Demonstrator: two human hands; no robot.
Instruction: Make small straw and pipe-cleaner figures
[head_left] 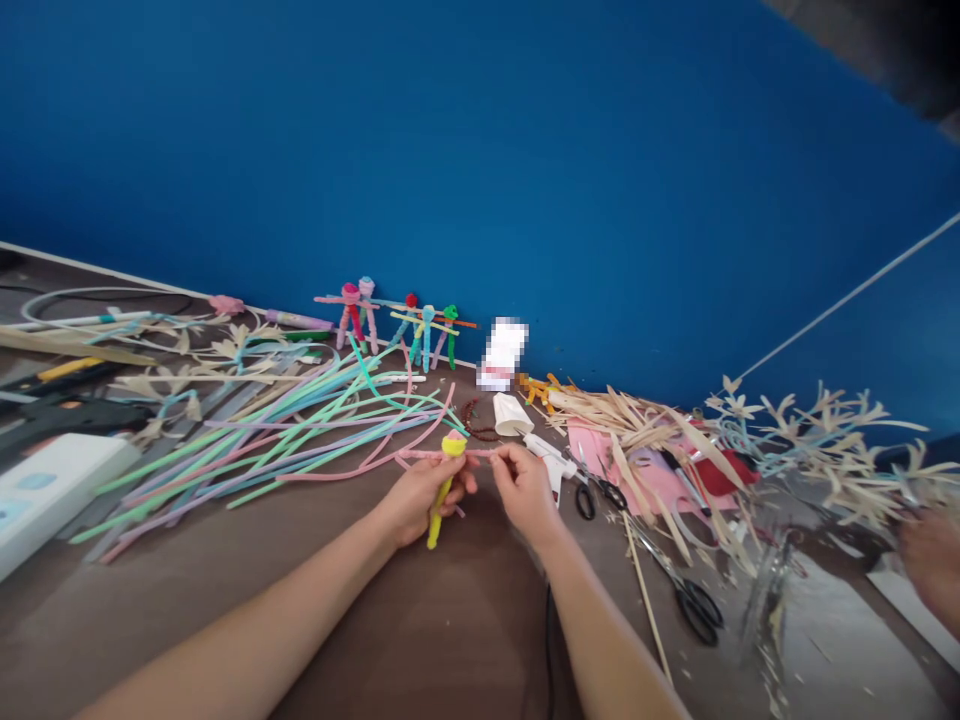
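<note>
Blue wall (465,180) behind, with a brown table (420,650) set against it, strewn with craft stuff from left edge to right. Around the middle of the surface, 2 bare hands close together. Left hand (424,500) closed around a yellow fuzzy stem (435,525), roughly upright with a slight lean, topped by a thick yellow head (453,447). Right hand (525,490) just beside it, thumb and fingertips pinched on a pink fuzzy stem (482,454), stretched crosswise at the yellow. Hard to tell, with fingers in the way, whether wound around it or merely laid behind.

Along the far edge, 5 small fuzzy figures (428,320) against the wall; left of centre, a loose spread of pastel stems (300,420); by the left edge, a white power strip (52,495). Right of the hands, a white glue gun (553,460) and 2 pairs of scissors (699,610); at the right edge, part of another person's hand (936,560).

Main risk, by judgement: pink slipping out of place from too hard a pull on the right. Also possible: yellow bending from too tight a squeeze, or a dark cable (549,640) snagged by a low sweep of the right forearm (592,610).

No readable brand, label or writing; white item (502,355) near the far edge blurred into blocks.
</note>
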